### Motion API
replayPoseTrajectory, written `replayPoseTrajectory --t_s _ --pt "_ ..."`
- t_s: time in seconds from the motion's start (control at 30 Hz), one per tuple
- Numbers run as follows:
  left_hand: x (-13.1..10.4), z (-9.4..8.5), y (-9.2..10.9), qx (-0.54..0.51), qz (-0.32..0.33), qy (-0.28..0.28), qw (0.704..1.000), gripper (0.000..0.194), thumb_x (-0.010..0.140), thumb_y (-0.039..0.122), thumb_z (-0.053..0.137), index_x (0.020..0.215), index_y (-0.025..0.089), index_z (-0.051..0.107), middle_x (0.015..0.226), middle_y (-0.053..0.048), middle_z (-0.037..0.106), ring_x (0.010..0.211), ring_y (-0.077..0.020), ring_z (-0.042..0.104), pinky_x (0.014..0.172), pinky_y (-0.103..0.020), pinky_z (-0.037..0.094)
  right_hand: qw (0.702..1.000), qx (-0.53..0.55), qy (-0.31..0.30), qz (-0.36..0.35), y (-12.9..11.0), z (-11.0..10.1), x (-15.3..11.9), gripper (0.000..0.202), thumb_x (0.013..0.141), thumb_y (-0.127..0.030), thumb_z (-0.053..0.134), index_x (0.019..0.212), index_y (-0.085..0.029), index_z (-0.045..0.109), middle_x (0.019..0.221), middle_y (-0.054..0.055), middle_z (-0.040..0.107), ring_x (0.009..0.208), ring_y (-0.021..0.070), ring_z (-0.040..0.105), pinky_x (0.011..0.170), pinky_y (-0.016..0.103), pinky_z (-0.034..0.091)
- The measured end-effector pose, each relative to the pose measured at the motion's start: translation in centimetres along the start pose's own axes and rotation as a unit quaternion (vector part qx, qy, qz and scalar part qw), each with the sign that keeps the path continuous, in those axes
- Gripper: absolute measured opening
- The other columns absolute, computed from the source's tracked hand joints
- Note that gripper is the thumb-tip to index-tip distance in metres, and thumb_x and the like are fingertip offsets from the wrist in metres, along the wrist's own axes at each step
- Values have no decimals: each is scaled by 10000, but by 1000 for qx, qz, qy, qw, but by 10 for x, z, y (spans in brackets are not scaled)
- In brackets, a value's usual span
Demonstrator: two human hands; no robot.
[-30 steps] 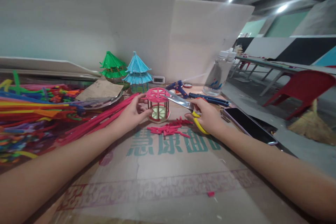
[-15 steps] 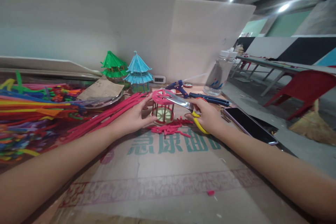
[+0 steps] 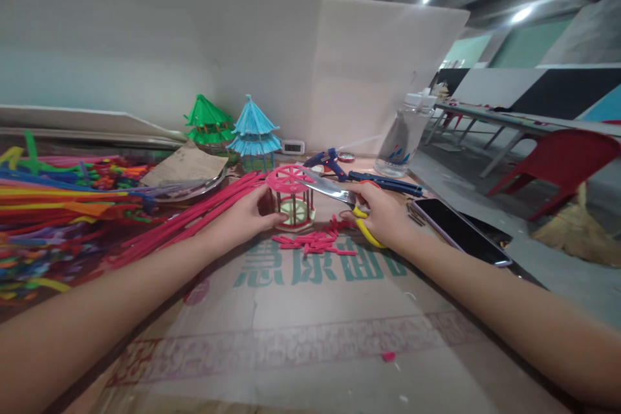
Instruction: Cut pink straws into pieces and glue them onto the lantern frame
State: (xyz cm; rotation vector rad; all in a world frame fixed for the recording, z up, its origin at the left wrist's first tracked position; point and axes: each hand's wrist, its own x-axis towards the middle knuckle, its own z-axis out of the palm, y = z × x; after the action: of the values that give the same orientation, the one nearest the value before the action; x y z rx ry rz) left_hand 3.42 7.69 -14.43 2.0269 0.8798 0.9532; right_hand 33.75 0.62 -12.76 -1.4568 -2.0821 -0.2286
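Observation:
My left hand (image 3: 250,212) grips a small pavilion model (image 3: 290,180) from its left side, the thumb by its base. The model stands upright, with a pink spoked ring on top, thin brown posts and a pale green round floor. In my right hand (image 3: 384,212) is a pair of scissors (image 3: 334,190) with yellow handles. The blades point left and their tip overlaps the ring's right edge; whether they touch it I cannot tell. Short cut pink pipe cleaner pieces (image 3: 313,244) lie in front of the model.
Long pink pipe cleaners (image 3: 194,217) and a multicoloured pile (image 3: 63,207) lie left. Behind stand a green pavilion (image 3: 208,118), a blue pavilion (image 3: 253,129) and a small digital display (image 3: 293,147). A glue gun (image 3: 330,162), bottle (image 3: 402,139) and phone (image 3: 458,229) are right.
The pavilion model has shifted a little left with my left hand, away from the scissors. My right hand and the scissors have barely moved.

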Motion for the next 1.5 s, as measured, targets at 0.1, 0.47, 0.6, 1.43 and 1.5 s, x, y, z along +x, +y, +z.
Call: replayPoseTrajectory --t_s 0.1,0.47,0.6,1.43,1.5 --pt "1 -1 -4 12 1 -6 1000 417 785 405 748 1108 181 607 1021 -57 698 952 -252 685 855 -403 557 1000 -4 -6 0 -1 0 1 433 850 -371 736 1235 -207 627 961 61 648 801 221 589 708 315 453" --pt "0 4 -2 -74 11 -13 997 636 780 377 792 1317 187 509 1305 -125 649 1193 -297 647 1040 -469 512 1000 -9 -8 -21 -7 -4 1 419 852 -350 722 1232 -200 629 1002 87 666 872 256 615 769 366 492" --pt "-2 5 2 -87 14 -23 996 669 784 362 792 1358 188 493 1328 -128 644 1216 -305 640 1029 -463 527 1000 -9 -3 -20 -6 -4 1 435 850 -357 723 1243 -197 629 998 89 663 884 264 621 781 371 496" --pt "-4 5 3 -31 -3 2 999 635 786 416 787 1328 204 533 1275 -126 683 1134 -313 686 983 -495 553 999 -41 26 21 -1 -1 -3 377 854 -504 698 1090 -209 692 806 36 681 666 188 582 606 284 395" --pt "-2 6 4 -37 -3 7 999 674 775 423 794 1341 189 514 1268 -133 685 1114 -308 696 977 -492 558 998 -21 38 46 2 0 -1 471 860 -528 673 1173 -176 659 869 64 687 689 199 594 618 294 417"
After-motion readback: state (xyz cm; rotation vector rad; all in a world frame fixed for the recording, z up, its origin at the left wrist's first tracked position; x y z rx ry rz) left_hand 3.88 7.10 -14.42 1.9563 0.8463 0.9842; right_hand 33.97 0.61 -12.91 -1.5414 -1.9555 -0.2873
